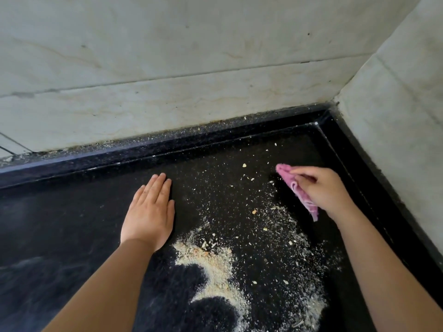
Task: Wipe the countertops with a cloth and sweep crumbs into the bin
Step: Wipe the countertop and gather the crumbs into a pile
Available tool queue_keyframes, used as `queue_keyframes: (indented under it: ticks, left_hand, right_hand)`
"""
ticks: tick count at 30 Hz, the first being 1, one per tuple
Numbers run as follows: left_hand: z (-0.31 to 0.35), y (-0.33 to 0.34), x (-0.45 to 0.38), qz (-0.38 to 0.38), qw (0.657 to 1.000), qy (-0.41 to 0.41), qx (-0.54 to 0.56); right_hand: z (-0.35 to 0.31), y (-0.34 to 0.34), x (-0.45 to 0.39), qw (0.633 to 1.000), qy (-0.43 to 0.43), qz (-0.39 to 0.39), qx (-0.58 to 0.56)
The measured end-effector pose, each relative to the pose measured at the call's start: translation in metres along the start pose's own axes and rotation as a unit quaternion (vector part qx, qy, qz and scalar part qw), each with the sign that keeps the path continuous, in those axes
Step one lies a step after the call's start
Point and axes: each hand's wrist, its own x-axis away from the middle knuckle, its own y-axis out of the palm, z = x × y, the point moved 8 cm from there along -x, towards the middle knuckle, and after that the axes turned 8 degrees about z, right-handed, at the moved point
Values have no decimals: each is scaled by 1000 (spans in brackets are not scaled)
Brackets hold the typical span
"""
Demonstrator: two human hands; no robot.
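Cloth (297, 188) in right hand (323, 190)

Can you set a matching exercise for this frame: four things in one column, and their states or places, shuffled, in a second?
Things:
1. left hand
2. right hand
3. pink cloth
4. crumbs

States or places:
A. scattered and heaped on the black countertop, between the two arms
B. bunched, held near the corner where the two walls meet
C. flat, fingers straight, palm down on the counter
D. fingers curled round fabric

Pairs: 1-C, 2-D, 3-B, 4-A
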Motion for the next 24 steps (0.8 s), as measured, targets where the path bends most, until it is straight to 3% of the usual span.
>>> queue_keyframes:
  ticks: [6, 10, 14, 15, 19, 24]
  left_hand:
    - [-2, 3, 0, 2, 1000, 1, 5]
    - [-3, 2, -1, 9, 1000, 2, 20]
    - [-2, 1, -1, 8, 1000, 0, 29]
    - [-3, 1, -1, 8, 1000, 0, 28]
    - [-3, 1, -2, 21, 999, 4, 37]
    - [-4, 2, -2, 24, 999, 4, 43]
  right_hand:
    - [-1, -42, -44, 980, -47, 185, 61]
    - [-21, -11, -46, 972, -104, 165, 133]
    - [-18, 12, -9, 992, -99, 0, 82]
    - [-16, 8, -8, 995, -90, 0, 48]
    - [-30, -19, -39, 982, -109, 151, 23]
    - [-34, 19, -72, 984, -109, 128, 65]
